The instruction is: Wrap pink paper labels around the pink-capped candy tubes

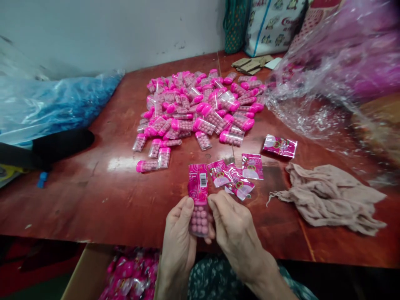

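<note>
Near the table's front edge, my left hand (181,229) is closed around a clear candy container (199,221) filled with pink balls. A printed pink sleeve label (198,183) with a barcode covers its upper end and stands up beyond it. My right hand (233,221) pinches the label's lower right edge between thumb and forefinger, its other fingers curled by the container. Just beyond my right hand lie several loose flat pink labels (252,166). Farther back is a large pile of pink-capped candy containers (203,108), some lying singly at its near left.
A stack of labels (279,146) and a crumpled beige cloth (331,196) lie to the right. Clear plastic bags (318,91) bulge at the right, a blue bag (56,104) at the left. Below the table edge, a cardboard box (89,271) holds pink packs. Brown cardboard pieces (251,64) lie at the back.
</note>
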`<state>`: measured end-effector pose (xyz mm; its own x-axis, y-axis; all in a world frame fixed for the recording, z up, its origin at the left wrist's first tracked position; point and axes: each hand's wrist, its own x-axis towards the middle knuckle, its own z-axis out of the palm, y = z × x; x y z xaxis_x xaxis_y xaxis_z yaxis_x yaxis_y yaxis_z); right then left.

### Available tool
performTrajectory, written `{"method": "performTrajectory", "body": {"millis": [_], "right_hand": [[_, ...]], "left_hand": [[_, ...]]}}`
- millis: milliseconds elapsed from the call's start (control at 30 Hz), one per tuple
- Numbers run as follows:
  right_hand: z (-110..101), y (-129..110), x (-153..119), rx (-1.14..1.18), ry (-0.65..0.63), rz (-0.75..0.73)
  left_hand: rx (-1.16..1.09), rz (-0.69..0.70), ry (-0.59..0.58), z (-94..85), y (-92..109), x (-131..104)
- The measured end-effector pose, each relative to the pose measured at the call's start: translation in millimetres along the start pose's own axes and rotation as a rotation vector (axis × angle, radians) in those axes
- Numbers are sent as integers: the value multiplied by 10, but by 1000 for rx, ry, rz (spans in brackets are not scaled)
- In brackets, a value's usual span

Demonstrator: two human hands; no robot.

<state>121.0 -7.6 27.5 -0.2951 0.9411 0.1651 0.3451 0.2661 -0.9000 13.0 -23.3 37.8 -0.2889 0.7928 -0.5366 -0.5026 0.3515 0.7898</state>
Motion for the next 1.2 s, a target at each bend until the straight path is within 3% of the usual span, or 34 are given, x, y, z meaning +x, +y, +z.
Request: {"method": "performTrajectory", "body": {"millis": [100,267,367,533,633,767,933,1067,1200], "right_hand": [[6,-6,58,224,112,176],[24,-44,143,498,182,279],[109,-69,100,519,237,297],[209,-64,19,467,323,312],[118,-39,98,329,326,214],[-122,-44,290,-56,260,-30],[-378,-101,456,-359,73,-269],[-441,-102,535,-471,109,-387],[-415,-115,587,-481,212,-358]], "left_hand": [[7,9,-76,48,-9,5],[15,187,-39,147,-70,17],[21,279,21,187,-78,26],[51,264,79,244,-21,54],[71,261,-20,268,31,72],[220,274,-198,280,154,71],[391,337,-201,327,321,74],[368,351,-235,389,348,104],[197,312,-235,468,330,120]]}}
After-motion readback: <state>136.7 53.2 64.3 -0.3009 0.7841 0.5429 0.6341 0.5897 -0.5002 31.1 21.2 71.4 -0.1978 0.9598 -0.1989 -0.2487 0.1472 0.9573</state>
